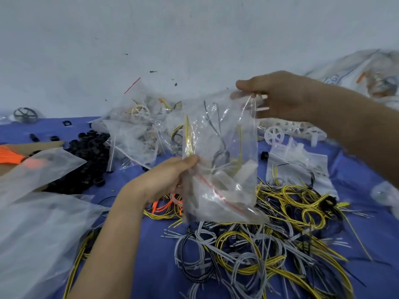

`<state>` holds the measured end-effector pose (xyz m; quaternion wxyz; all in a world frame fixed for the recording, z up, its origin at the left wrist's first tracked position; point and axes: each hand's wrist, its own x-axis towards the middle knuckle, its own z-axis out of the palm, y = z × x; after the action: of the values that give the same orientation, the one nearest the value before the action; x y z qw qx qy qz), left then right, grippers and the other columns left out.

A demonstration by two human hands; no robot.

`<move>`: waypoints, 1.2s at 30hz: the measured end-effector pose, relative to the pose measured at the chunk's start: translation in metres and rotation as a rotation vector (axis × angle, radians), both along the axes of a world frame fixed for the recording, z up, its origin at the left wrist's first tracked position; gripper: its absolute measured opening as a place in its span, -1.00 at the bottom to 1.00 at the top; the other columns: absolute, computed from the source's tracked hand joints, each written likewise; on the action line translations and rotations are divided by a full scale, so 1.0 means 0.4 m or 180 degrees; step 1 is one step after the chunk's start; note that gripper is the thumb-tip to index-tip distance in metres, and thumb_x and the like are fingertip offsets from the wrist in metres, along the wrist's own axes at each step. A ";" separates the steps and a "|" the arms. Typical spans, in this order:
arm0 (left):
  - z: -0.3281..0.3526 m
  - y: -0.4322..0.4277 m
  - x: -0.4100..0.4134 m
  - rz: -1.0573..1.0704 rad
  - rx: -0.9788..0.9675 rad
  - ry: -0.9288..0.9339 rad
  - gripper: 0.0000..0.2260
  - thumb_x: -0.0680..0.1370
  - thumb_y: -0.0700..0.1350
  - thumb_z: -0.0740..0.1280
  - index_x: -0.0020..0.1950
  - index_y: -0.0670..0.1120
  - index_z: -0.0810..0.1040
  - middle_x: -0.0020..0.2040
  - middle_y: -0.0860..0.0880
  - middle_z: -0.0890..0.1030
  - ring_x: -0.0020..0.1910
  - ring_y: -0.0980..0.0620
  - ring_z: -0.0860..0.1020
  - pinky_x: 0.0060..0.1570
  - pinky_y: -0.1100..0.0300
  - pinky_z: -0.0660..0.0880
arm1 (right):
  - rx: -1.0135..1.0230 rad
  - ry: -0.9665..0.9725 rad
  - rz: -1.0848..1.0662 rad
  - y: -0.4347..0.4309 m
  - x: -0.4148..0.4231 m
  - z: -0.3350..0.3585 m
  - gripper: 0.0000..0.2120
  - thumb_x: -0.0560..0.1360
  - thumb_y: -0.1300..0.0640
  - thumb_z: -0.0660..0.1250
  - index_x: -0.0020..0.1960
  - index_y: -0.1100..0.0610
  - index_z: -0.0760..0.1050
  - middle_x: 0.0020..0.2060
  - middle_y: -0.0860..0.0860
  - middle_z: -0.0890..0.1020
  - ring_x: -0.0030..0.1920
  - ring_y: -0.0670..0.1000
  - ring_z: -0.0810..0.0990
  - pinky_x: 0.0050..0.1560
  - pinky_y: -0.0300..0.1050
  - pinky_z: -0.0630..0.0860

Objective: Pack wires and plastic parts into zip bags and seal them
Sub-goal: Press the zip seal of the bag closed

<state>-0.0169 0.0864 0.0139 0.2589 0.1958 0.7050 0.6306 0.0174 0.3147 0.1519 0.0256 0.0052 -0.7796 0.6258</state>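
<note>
Blue tablecloth (151,244) strewn with loose wires (248,244), pale wall behind; a clear zip bag (218,137) with wires and white plastic parts inside hangs above them; left hand (166,180) pinches its side edge, right hand (280,96) its upper corner; filling seems done; sealing probably comes next, pressing the red zip strip (216,192) shut end to end.

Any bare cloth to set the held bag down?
Bare blue cloth between the left forearm and the wire pile; a strip right of the flat packed bag. Crowded: under the held bag, the bag heap behind it, the black rings on the left.
</note>
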 end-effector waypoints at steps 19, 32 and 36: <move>0.147 0.026 0.111 0.1325 0.1058 0.2301 -0.80 0.55 -0.32 0.27 -0.08 -0.06 0.62 -0.31 0.12 0.67 -0.36 0.25 0.54 -0.24 0.43 0.48 | 0.2839 0.0781 0.0193 0.004 0.138 0.027 -0.71 0.38 -0.24 0.32 -0.16 -0.08 0.70 -0.17 -0.03 0.62 -0.11 -0.03 0.59 -0.06 -0.22 0.45; 0.168 0.001 0.144 0.0455 0.0622 0.1949 -0.78 0.45 -0.11 0.33 0.09 -0.02 0.59 -0.16 -0.02 0.68 -0.31 -0.02 0.62 -0.22 0.21 0.59 | 0.3290 0.0092 0.1450 -0.106 0.130 -0.027 -0.68 0.36 0.40 0.22 -0.44 0.06 0.49 -0.36 0.13 0.52 -0.33 0.02 0.42 -0.19 -0.10 0.39; 0.159 0.026 0.144 0.0668 0.0436 0.2126 -0.87 0.33 -0.03 0.40 -0.16 -0.01 0.64 -0.32 0.05 0.61 -0.34 0.10 0.54 -0.22 0.16 0.52 | 0.3412 -0.0166 0.1454 -0.131 0.119 -0.051 -0.74 0.40 0.44 0.22 -0.42 0.23 0.43 -0.47 0.13 0.38 -0.41 0.01 0.35 -0.31 -0.13 0.31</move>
<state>0.0407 0.0967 0.0776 -0.0658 0.3344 0.7231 0.6008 0.0652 0.2622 0.1316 -0.1354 0.1701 -0.9669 0.1335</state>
